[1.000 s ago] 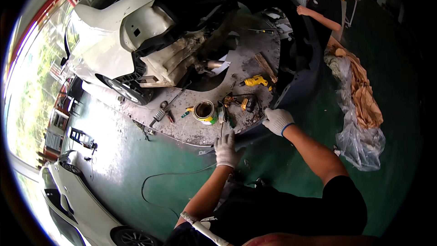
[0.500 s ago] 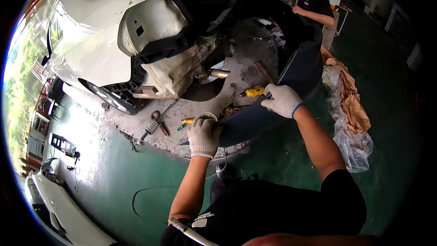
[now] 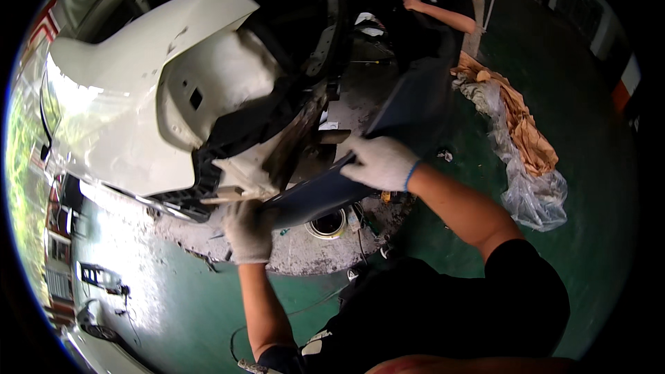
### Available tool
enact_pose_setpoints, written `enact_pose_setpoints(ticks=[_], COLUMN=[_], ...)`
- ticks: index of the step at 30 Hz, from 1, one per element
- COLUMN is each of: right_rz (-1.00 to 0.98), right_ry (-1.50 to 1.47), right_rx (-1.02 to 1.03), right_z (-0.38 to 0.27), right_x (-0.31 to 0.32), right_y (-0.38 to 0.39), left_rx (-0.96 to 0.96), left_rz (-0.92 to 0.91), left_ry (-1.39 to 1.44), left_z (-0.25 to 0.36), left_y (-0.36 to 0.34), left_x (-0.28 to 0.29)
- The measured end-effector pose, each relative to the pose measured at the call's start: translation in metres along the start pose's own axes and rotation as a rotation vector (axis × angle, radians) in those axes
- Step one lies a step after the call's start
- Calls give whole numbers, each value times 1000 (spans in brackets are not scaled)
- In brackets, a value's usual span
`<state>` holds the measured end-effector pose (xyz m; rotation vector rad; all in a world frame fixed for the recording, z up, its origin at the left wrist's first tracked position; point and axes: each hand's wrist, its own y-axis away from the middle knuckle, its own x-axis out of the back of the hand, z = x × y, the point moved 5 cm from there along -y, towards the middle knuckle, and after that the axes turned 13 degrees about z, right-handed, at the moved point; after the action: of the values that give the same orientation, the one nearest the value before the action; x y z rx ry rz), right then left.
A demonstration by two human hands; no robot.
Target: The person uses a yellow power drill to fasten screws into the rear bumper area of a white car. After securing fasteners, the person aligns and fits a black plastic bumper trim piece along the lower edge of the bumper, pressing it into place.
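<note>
From where I stand, the white car (image 3: 138, 118) dominates the room, its smooth glossy panel curving down to an exposed end of pale, grubby sheet metal and ribbed black plastic; just in front of that end is the bumper cover (image 3: 419, 100), a long, dark, satin-looking shell bent in a broad arc, one tip close to the car's lower corner and the rest sweeping away to the car's right; the person's left hand (image 3: 248, 232), in a knitted off-white glove, is at that near tip, just below the car's corner, its fingers curled over but blurred, so I cannot tell whether they pinch or are pressed together; the right hand (image 3: 381, 164), gloved alike with a blue cuff edge, is farther right of the car, thumb and fingers pinching the cover's upper edge; a co-worker (image 3: 447, 0) in black stands beyond the car's right, a bare hand at the cover's far part; below the car's end a round, open can (image 3: 325, 225) sits on a scuffed, speckled grey platform (image 3: 298, 257); well right of the car, crumpled brown paper (image 3: 532, 140) and wrinkled clear plastic (image 3: 535, 201) lie on the green floor (image 3: 187, 305).
</note>
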<state>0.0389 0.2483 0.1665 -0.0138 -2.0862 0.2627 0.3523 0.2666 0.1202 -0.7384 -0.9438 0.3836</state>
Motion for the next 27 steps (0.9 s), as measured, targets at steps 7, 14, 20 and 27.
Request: enact_pose_setpoints(ticks=[7,14,20,27], right_rz=[86,819,633,132], right_ry=[-480,-416,-376,-724], right_rx=[343,332,116,296], right_z=[-8,99,155,154], right_x=[3,58,60,40], right_y=[-18,-56,-118,-201], left_rx=[74,306,403,387], left_rz=[-36,-70,-178,-195], left_ry=[-73,-141,-308,-367], left_z=[-82,-160,-164,-193], left_y=[-33,-28,-34,-35], left_x=[37,56,66,88])
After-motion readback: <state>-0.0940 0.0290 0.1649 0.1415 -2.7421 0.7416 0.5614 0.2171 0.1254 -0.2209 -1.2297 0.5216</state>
